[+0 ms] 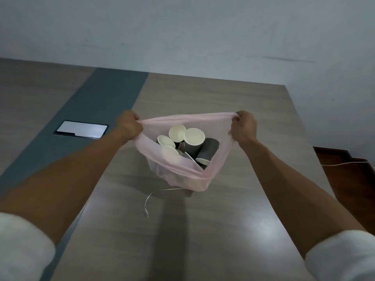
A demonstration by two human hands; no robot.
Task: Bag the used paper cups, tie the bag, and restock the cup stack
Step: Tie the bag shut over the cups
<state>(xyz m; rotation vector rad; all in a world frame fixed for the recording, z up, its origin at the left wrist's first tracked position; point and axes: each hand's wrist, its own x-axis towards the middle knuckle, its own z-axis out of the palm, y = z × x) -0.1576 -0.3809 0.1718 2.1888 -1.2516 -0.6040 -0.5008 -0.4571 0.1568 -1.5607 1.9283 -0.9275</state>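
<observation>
- Head view: wood table (233,230), edge to edge.
- Pink bag (178,175) above table, thin, limp, light; grab at gathered rim corners.
- Left hand (129,123), right hand (244,126) each clamped on rim.
- Used cups (193,138) inside, crushable.

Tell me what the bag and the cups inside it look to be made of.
Bag: thin pink plastic film, probably; it is translucent, with cups showing through, and it stretches where both hands pull it.
Cups: likely paper, matte grey outside, cream inside, with rolled rims.
</observation>
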